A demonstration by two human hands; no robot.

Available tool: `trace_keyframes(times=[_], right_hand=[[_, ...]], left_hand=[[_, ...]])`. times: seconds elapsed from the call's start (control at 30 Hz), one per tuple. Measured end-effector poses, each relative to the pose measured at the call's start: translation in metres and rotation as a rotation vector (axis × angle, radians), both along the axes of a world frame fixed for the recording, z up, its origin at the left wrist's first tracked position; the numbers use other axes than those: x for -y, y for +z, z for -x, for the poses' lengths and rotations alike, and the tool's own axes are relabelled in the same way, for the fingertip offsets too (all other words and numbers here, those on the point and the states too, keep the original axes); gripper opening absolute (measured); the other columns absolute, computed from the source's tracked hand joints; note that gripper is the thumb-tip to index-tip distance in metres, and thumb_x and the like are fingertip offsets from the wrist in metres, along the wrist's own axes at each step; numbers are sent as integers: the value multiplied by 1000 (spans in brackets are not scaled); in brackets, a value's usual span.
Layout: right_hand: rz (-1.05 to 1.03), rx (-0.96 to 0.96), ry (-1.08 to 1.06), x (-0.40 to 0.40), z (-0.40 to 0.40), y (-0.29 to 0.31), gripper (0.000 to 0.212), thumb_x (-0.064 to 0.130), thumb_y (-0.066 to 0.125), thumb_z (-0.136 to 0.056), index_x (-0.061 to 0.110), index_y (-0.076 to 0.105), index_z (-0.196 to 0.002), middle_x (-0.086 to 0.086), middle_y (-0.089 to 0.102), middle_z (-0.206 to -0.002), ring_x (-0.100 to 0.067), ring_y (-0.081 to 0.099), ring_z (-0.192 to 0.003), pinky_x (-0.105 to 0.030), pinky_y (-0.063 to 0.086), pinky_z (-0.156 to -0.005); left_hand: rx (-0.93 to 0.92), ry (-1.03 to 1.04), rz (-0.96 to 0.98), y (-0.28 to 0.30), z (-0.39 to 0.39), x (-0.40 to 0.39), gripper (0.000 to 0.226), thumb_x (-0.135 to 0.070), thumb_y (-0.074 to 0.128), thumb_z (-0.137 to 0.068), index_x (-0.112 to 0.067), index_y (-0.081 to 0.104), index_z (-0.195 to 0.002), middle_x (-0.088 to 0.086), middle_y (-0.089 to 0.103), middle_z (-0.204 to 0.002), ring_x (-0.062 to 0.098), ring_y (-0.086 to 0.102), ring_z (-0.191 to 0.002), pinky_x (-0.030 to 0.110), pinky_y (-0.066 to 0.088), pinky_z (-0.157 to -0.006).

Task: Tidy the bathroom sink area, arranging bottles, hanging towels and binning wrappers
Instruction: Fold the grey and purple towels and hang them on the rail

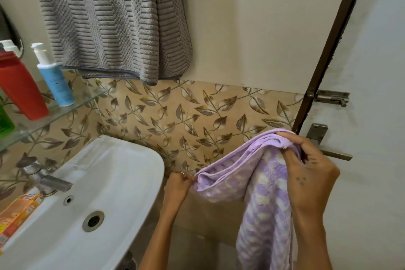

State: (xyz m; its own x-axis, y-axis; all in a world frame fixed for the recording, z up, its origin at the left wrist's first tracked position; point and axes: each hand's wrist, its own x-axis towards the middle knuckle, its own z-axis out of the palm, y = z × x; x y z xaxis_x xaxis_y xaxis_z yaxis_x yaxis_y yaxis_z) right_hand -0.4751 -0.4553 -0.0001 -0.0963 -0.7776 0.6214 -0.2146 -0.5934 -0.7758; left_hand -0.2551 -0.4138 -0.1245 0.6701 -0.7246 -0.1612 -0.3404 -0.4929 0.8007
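1 grey towel (114,22) hangs, bottles (54,76) stand shelved; both hands (178,184) (311,171) pinch the purple towel (258,182), unhung; near-left, probably a wrapper (17,215) awaits binning.

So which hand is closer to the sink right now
Left. The left hand pinches the purple towel just beside the sink rim; the right hand grips the towel's other end farther away, near the door handle.
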Motion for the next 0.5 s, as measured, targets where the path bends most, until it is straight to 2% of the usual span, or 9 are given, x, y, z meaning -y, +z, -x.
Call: trace_keyframes(times=[0.07,0.1,0.17,0.23,0.33,0.37,0.43,0.5], right_hand=[[-12,27,-5,2,3,0,30,5,65,-83,28,62,-102,16,62,-92,20,57,-81,6,40,-75],[-17,35,-4,2,4,0,29,5,65,-83,27,62,-102,16,62,-91,22,56,-82,6,41,-75],[-23,46,1,1,3,-1,29,5,65,-83,26,63,-102,12,63,-93,23,56,-82,5,41,-74],[-14,46,15,0,1,-1,28,4,65,-82,24,63,-103,13,63,-91,23,56,-82,6,41,-73],[6,17,56,-3,-2,-2,27,3,64,-82,22,65,-102,19,62,-90,22,56,-85,5,41,-75],[12,1,70,-3,-3,-2,27,3,64,-82,20,67,-103,18,63,-91,21,57,-87,4,41,-77],[20,-29,88,-2,-4,-4,25,3,65,-82,16,69,-104,11,66,-94,20,57,-89,3,41,-79],[24,-57,83,-2,-4,-5,25,6,65,-82,16,68,-104,9,66,-94,22,55,-88,4,41,-79]], left_hand=[[-258,-5,49,5,1,4,14,-17,56,-89,-5,61,-85,9,60,-82,20,58,-73,37,52,-77],[-389,-25,46,7,2,6,11,-17,55,-90,-6,58,-88,8,60,-84,18,58,-72,37,53,-74],[-502,-103,13,9,6,10,5,-15,55,-90,-11,57,-89,7,59,-87,17,59,-75,31,53,-67],[-435,-150,-17,2,11,11,8,-17,59,-87,-13,62,-93,7,62,-89,18,62,-80,25,53,-64],[-48,-118,-153,-3,17,9,17,-22,56,-87,-7,64,-91,10,66,-89,13,59,-67,18,49,-56],[28,-97,-180,-2,17,8,17,-23,54,-88,-8,63,-89,12,67,-92,13,58,-65,19,47,-55],[62,-54,-159,2,13,9,23,-25,51,-91,-5,63,-96,16,66,-102,23,62,-81,27,47,-68],[-57,-23,-35,11,7,10,26,-28,49,-93,-6,61,-101,16,62,-102,30,59,-95,36,46,-86]])
